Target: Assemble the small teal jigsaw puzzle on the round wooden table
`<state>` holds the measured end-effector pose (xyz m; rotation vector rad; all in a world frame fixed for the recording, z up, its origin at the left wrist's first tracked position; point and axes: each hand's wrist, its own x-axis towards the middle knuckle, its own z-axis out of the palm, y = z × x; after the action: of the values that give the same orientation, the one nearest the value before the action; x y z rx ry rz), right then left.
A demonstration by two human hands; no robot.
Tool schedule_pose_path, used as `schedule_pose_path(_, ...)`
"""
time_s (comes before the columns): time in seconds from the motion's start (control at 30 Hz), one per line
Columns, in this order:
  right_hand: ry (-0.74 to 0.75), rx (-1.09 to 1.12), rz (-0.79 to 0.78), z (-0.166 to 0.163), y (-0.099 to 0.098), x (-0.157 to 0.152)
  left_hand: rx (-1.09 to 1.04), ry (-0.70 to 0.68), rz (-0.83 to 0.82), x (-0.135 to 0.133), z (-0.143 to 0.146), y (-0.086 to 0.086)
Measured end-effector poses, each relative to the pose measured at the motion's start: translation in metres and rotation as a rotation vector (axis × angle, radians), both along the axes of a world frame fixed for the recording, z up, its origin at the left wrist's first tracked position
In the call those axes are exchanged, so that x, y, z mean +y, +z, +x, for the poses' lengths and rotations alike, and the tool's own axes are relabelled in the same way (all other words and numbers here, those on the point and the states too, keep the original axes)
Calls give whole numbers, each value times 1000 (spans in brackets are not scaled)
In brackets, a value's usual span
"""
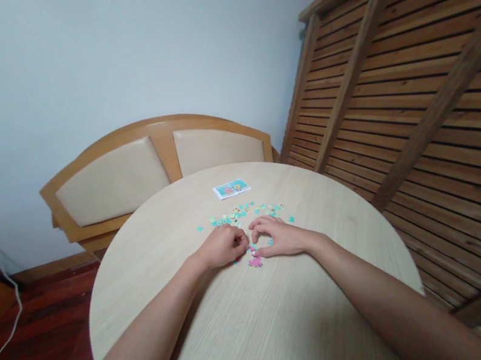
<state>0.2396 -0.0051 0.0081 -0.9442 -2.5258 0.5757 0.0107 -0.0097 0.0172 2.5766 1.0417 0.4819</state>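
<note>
Small jigsaw puzzle pieces (242,211), mostly teal with some yellow, lie scattered in an arc on the round table (175,228). Nearer to me is a small cluster of pink puzzle pieces (255,262), between and just below my hands. My left hand (225,245) rests left of the cluster with its fingers curled together; whatever the fingertips pinch is hidden. On the other side, my right hand (280,236) forms a C, thumb and fingers apart, with the thumb tip at the pink pieces. A teal piece shows inside that curve.
Beyond the pieces lies a picture card (231,189) with a teal background and cartoon figures. A padded wooden headboard (160,138) leans by the wall behind the table. Slatted wooden panels (391,87) rise close on the right. A white cable (16,297) hangs at the left.
</note>
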Motion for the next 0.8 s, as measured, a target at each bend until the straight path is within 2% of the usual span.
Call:
schedule_pose_path(0.33,24,14,-3,0,0,2,78,-18,108,-1,1,-1)
schedule_pose_path(0.43,26,18,-1,1,-1,2,79,-16,97,-1,0,3)
schedule_pose_path(0.63,20,24,4,3,-4,3,95,135,-118,4,-25,18)
schedule_pose_path(0.73,18,24,12,4,-5,4,142,102,-274,5,-35,22)
schedule_pose_path(0.8,15,23,15,5,-4,4,169,93,-312,3,-35,23)
